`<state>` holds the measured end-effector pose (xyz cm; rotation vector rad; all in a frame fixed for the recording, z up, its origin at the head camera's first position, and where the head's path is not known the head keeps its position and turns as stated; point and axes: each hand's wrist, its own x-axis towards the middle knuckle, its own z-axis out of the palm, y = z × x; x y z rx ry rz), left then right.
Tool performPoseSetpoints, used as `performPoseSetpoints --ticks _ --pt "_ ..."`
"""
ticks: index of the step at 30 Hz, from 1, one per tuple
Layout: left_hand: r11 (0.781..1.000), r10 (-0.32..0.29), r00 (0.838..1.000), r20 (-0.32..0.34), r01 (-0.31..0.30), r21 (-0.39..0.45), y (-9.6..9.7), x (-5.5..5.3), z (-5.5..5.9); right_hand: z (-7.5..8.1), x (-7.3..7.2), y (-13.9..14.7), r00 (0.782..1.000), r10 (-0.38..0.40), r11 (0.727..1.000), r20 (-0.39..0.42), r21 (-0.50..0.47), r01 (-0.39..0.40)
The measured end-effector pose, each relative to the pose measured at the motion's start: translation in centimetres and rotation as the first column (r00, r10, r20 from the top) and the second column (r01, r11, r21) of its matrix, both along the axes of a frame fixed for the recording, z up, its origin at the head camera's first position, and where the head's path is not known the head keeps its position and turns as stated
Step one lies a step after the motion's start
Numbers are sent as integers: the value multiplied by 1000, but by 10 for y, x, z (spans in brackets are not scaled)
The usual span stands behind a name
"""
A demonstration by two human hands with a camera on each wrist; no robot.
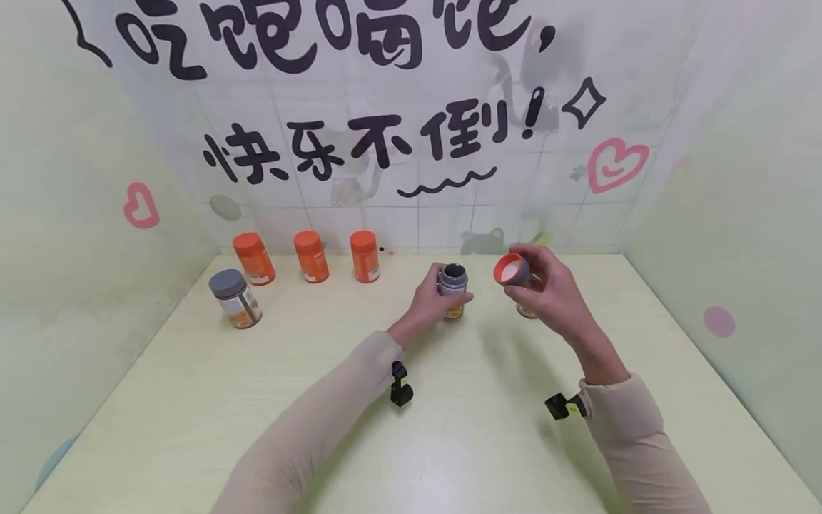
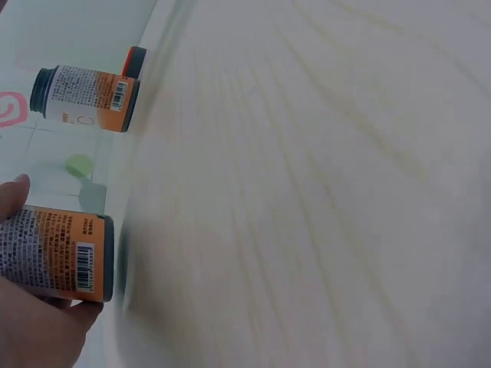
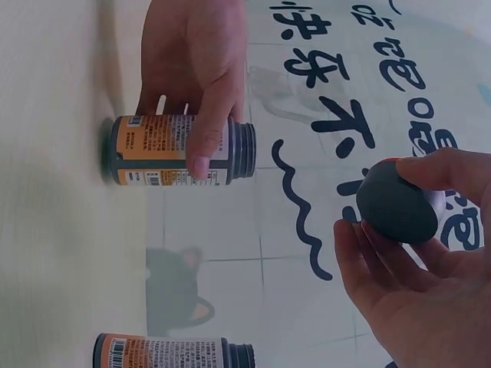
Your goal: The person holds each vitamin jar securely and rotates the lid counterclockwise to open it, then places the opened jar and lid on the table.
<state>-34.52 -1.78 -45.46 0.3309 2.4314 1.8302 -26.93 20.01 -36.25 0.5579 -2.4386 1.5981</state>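
My left hand grips an uncapped jar with a grey threaded neck and an orange-and-white label, upright at the table's back. In the right wrist view the thumb lies across that jar. My right hand pinches a grey lid up in the air, its orange rim and white inside facing left. The right wrist view shows the lid's dark outside between thumb and fingers. Behind that hand, mostly hidden in the head view, stands a second uncapped jar of the same kind.
On the left stands a jar with its grey lid on. Behind it are three orange jars with orange lids in a row. A dark lid with an orange edge shows beside the second uncapped jar. A printed wall sheet rises behind the table.
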Motion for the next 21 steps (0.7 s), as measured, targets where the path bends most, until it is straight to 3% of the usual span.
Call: performPoseSetpoints --ticks 6,16,21 --pt "1000 7 1000 15 -7 -4 9 -1 -3 0 0 2 999 -33 999 10 -1 33" --pt "999 9 1000 16 -9 -30 11 -1 -7 -2 -1 -1 998 -63 997 -1 -36 63" --pt "999 10 1000 -3 -10 -35 10 -2 -7 -4 -5 -3 996 -93 996 -7 -7 92"
